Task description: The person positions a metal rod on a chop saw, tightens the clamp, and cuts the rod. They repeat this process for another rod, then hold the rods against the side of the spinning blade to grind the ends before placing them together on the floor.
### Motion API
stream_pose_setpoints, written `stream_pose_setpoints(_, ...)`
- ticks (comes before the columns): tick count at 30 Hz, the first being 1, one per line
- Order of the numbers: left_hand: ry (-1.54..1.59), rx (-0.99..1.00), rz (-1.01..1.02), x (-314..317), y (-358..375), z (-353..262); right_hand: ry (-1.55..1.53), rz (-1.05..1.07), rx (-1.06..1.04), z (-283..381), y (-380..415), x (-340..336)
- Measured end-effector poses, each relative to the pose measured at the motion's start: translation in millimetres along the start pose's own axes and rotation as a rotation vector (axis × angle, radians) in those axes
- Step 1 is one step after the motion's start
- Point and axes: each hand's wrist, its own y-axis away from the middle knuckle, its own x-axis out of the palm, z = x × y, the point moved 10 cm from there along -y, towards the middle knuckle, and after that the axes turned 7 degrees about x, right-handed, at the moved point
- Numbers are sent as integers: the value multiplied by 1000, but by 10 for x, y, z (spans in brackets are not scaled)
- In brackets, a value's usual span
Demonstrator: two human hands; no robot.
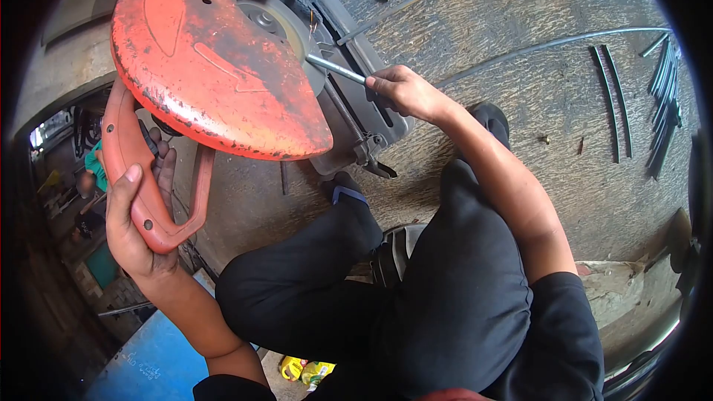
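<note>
Beside the orange blade guard (215,59) of the chop saw, the right hand (405,93) pinched a thin metal rod (336,68), its long axis running from the hand toward the disc. Below the guard, the left hand (137,215) gripped the orange handle (148,178).

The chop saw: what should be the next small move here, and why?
Probably lower the saw slowly by its handle, which the left hand already holds. The right hand holds a thin metal rod with its end right at the cutting disc; the disc looks just at the rod. That hand's grip seems close to the disc, so sliding it back first may be safer.
</note>
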Motion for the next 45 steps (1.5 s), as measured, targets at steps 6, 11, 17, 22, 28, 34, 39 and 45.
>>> stream_pose_setpoints(6,-6,9,-4,-3,-4,1,284,-217,-193,169,79,-99)
stream_pose_setpoints(11,-19,11,0,0,-3,-8,456,-392,-416,429,239,-133)
stream_pose_setpoints(17,15,-6,17,-3,-9,17,550,-349,-316,465,287,-108)
stream_pose_setpoints(22,-11,15,10,-3,-14,-5,651,-486,-580,528,355,-92)
stream_pose_setpoints(28,10,20,-17,6,-4,-24,840,-591,-531,713,523,-117)
stream_pose_setpoints(34,-73,-22,31,-107,-42,34,313,-339,-122,232,169,-276)
stream_pose_setpoints(39,-14,0,13,-1,-7,-3,-74,47,11,-68,29,34)
stream_pose_setpoints(45,-2,25,30,36,-10,-23,-230,117,44,-86,82,216)
